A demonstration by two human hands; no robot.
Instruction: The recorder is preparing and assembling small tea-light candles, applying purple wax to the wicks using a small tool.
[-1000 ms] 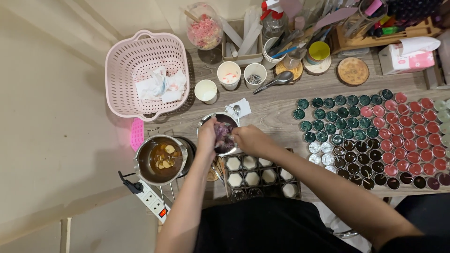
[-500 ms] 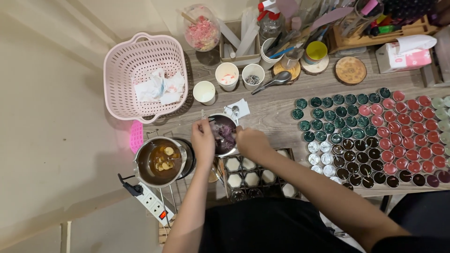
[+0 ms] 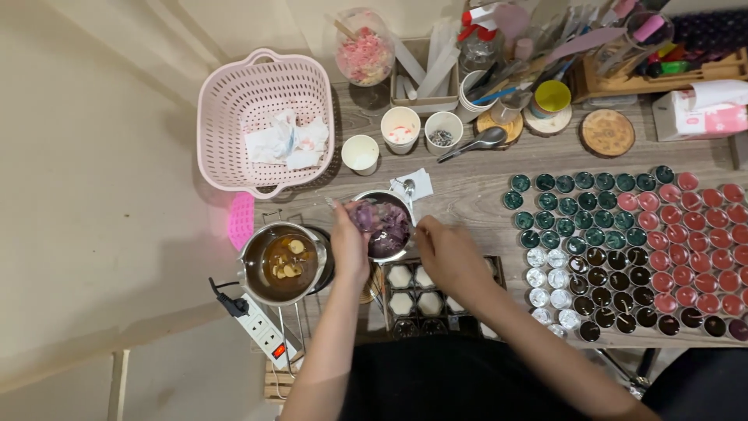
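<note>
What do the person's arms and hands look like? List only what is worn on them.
Both forearms are bare, with no sleeves reaching them. The left hand and the right hand wear no gloves, and no watch, bracelet or ring shows from this view. Dark clothing covers the body below the arms.

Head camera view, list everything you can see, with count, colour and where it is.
Metal cup: one, silver with purple pieces, table centre.
Pot: one, steel, brown liquid, left of cup.
Mould tray: one, white-filled cells, near edge.
Basket: one, pink, crumpled tissues inside, far left.
Paper cups: three, white, behind metal cup.
Small tins: many; green, pink, dark, silver; right.
Power strip: one, white, below pot.
Tissue box: one, pink-white, far right.
Left hand: at cup rim.
Right hand: beside cup.
</note>
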